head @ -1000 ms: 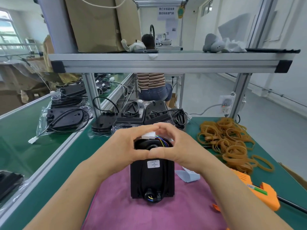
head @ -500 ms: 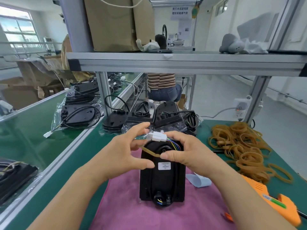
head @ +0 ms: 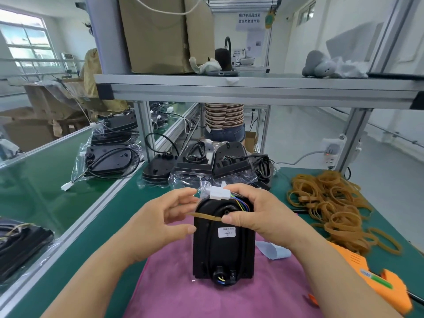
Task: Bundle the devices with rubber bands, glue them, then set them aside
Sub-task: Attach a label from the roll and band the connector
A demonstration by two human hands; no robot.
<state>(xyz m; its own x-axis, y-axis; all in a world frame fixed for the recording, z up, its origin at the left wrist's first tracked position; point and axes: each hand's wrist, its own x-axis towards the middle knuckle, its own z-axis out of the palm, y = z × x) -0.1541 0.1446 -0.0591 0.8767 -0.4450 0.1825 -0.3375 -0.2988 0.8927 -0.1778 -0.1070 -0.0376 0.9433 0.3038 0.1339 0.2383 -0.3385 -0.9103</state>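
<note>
The white label (head: 227, 232) on the black device (head: 223, 251) reads "12V"; its other lines are too small. The hanging sign (head: 249, 18) carries two lines of Chinese characters.

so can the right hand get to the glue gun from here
Probably yes: the glue gun lies just beside the right forearm, nothing between. But the right hand pinches the rubber band against the device, so it must let go first.

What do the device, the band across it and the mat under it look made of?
The device: black moulded plastic, likely, by its smooth sheen. The band: tan rubber, matte, stretched thin. The mat: pink cloth, soft and matte, probably microfibre.
</note>
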